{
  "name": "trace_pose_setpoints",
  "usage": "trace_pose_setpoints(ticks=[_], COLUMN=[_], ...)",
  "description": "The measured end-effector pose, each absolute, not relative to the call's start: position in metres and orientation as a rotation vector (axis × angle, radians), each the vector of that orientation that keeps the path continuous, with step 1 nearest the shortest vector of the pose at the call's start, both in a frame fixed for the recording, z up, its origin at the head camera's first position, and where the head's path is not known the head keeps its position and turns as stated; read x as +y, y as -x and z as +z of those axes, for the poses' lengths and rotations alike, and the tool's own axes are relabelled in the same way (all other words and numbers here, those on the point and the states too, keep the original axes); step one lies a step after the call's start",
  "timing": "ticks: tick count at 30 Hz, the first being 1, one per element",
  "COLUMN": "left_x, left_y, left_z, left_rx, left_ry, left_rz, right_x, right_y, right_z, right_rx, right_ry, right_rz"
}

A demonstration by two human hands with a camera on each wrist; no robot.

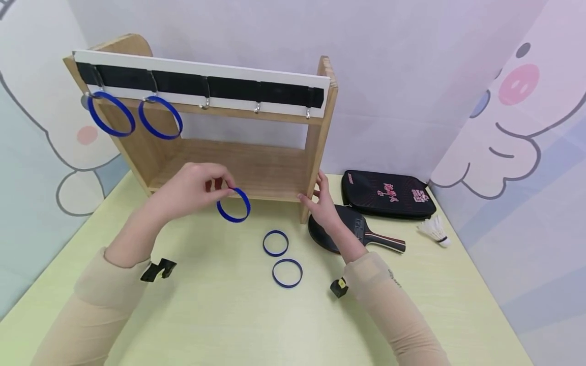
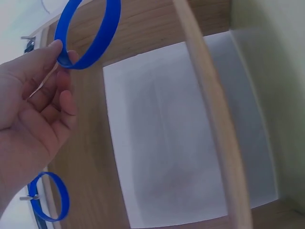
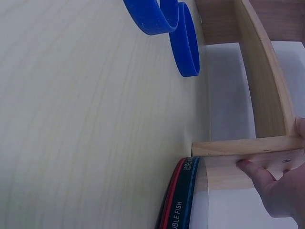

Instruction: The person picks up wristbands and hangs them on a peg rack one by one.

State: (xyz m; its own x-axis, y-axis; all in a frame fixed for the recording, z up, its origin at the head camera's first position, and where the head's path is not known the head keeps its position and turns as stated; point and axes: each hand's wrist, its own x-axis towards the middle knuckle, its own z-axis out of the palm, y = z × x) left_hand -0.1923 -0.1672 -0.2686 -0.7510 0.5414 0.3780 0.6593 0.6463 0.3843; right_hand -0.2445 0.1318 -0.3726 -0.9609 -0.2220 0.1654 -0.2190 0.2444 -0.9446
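My left hand [image 1: 194,188] pinches a blue wristband [image 1: 234,220] between thumb and fingertips, in front of the wooden shelf [image 1: 247,165]. In the left wrist view the same band [image 2: 107,40] rises from the fingertips. With thumb and fingers on either side of the shelf's right side panel [image 1: 316,147], my right hand [image 1: 324,206] grips it low down. Two blue bands, the left one [image 1: 114,133] and the right one [image 1: 165,136], hang from hooks on the black strip [image 1: 233,91]. Two more bands, a farther one [image 1: 275,232] and a nearer one [image 1: 287,286], lie on the table.
Several hooks, one a silver hook [image 1: 205,104], carry no band. Right of the shelf lie a black table tennis bat [image 1: 384,241], a black zipped case [image 1: 389,193] and a white shuttlecock [image 1: 434,230]. Printed cloth walls stand behind the table [image 1: 220,315].
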Motion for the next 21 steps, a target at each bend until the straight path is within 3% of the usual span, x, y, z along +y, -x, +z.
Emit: trace_pose_setpoints(ticks=[12,21], left_x=[-0.168,-0.171], left_y=[0.194,0.197], left_z=[-0.221,-0.189], left_rx=[-2.267,-2.108], left_ry=[0.961,0.750], left_rz=[-0.659,-0.678], right_x=[0.130,0.131], right_y=[0.246,0.245], right_z=[-0.375,-0.374], right_rx=[2.489,2.501], right_ry=[0.459,0.450], right_rz=[-1.882,-1.863])
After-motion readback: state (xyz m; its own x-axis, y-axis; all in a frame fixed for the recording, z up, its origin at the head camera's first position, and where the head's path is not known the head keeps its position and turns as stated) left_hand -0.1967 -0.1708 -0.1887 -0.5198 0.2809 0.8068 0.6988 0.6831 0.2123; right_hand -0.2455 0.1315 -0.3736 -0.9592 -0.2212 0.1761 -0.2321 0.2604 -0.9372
